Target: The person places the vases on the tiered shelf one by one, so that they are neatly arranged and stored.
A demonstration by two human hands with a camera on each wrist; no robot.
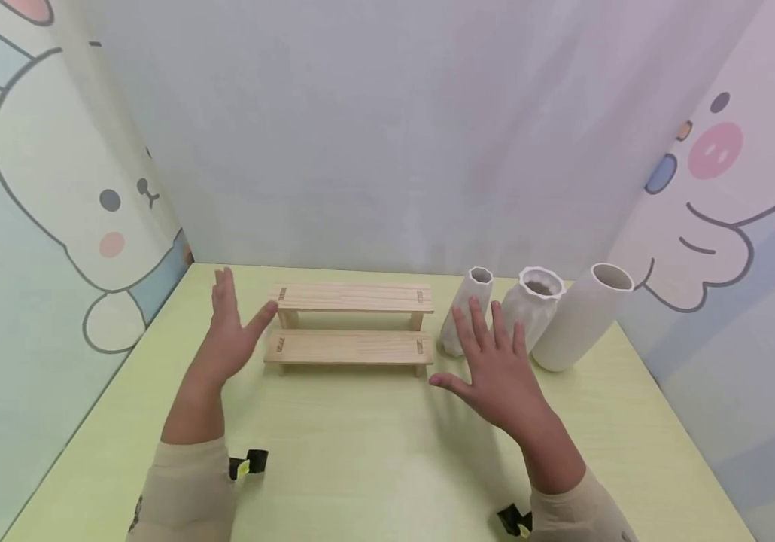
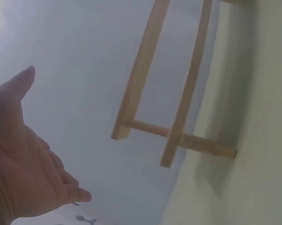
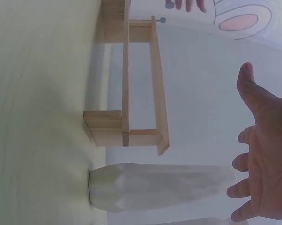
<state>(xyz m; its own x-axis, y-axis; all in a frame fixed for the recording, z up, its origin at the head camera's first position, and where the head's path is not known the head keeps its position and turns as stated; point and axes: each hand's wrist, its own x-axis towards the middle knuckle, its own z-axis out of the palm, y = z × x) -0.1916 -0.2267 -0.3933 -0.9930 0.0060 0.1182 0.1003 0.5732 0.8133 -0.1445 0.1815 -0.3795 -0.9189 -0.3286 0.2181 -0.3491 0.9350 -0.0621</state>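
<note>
A two-tier wooden stand sits on the pale table, its upper plank behind the lower one. My left hand is raised just left of it, fingers straight and thumb spread, holding nothing. On the other side my right hand hovers with spread fingers, also holding nothing. Its fingers overlap the white vases in the head view. Nearest the stand is a slim faceted vase; beside it are a wavy-rimmed ribbed vase and a tall smooth vase. In the right wrist view the slim vase stands next to the stand's end.
Behind the table hangs a plain pale curtain. Side panels with cartoon animals flank the table left and right. Black straps with yellow bits show at both wrists.
</note>
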